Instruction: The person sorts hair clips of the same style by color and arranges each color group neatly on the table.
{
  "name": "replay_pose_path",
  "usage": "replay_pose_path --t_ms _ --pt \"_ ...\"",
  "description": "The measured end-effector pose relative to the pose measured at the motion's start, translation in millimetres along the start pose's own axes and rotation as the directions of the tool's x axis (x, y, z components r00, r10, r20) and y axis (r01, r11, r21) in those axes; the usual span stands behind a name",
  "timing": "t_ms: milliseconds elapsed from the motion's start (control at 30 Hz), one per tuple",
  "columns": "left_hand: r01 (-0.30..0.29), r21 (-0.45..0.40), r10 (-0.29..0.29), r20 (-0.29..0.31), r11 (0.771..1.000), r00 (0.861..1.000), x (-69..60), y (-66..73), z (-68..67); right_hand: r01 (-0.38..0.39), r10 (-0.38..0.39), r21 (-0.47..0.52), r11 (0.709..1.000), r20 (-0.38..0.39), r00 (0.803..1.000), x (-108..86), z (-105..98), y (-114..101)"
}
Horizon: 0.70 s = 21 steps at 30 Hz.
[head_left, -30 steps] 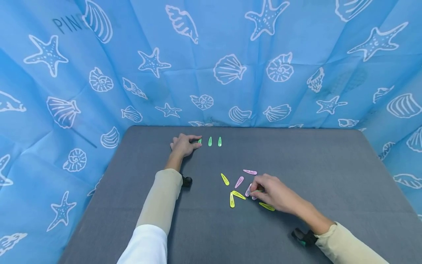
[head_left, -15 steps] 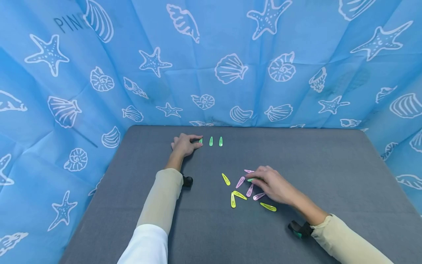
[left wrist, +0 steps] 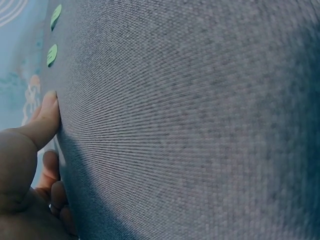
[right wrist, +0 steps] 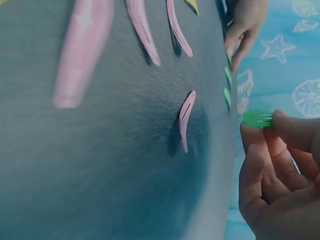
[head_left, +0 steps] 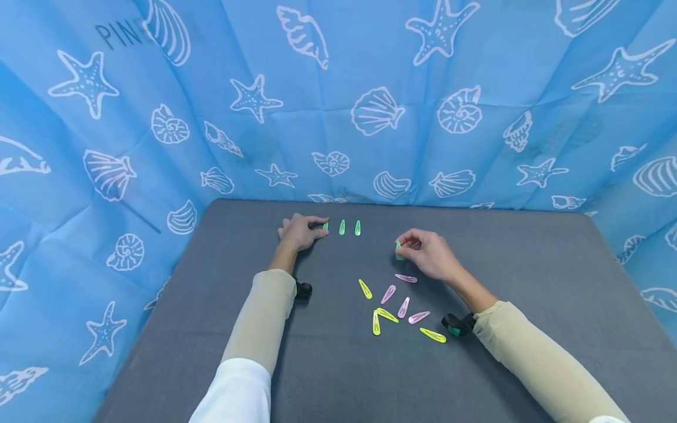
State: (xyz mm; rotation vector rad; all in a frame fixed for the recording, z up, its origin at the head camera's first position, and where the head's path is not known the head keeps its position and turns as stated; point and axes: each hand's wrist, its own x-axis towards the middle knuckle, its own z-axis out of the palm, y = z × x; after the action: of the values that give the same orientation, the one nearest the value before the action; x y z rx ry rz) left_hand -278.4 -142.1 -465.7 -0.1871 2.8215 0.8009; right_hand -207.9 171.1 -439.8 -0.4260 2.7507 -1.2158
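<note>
Raised green clip point(head_left: 398, 251): one, bright green, flat, rounded at the free end, with slits shown in the right wrist view; held above the cloth, right of centre in the head view, pinched between the thumb and fingertips of the right hand point(head_left: 431, 254). Left-end green clip point(head_left: 325, 225): one, partly covered, lying left of centre, held at its two ends between the thumb and forefinger of the left hand point(head_left: 300, 233). The hands are set well apart.

Further green clips point(head_left: 342, 227): two, teardrop-shaped, laid upright in the frame, in line just right of the left-end one, spaced apart. Pink clips point(head_left: 388, 294): four, glossy, scattered below and right of centre at differing angles. Yellow clips point(head_left: 433, 335): four, slender, slotted, spread around the lower and left sides of the pink group; two are set close at their upper ends, like an inverted V.

Table point(head_left: 328, 364): covered in dark grey woven cloth, far corners rounded. Curtain point(head_left: 317, 147): blue, creased, hung across the top and both sides of the frame, printed with white starfish and shells; faint dark lettering point(head_left: 119, 34) is seen at upper left. Sleeves point(head_left: 261, 317): beige.
</note>
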Motion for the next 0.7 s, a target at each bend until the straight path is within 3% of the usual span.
replay_pose_path --t_ms 133,400,700 --pt "0.003 0.009 -0.003 -0.005 1.0 1.0 0.4 0.5 -0.1 -0.073 0.073 0.057 0.996 0.006 0.997 25.8 8.4 -1.0" --pt "0.012 0.005 -0.012 0.012 1.0 1.0 4.0 -1.2 2.3 -0.087 0.087 0.029 0.996 -0.019 0.996 70.3 27.0 0.3" --pt "0.001 -0.002 -0.001 0.003 1.0 1.0 4.8 -2.1 1.3 -0.146 0.146 -0.023 0.989 -0.024 0.989 97.1 38.4 -1.6"
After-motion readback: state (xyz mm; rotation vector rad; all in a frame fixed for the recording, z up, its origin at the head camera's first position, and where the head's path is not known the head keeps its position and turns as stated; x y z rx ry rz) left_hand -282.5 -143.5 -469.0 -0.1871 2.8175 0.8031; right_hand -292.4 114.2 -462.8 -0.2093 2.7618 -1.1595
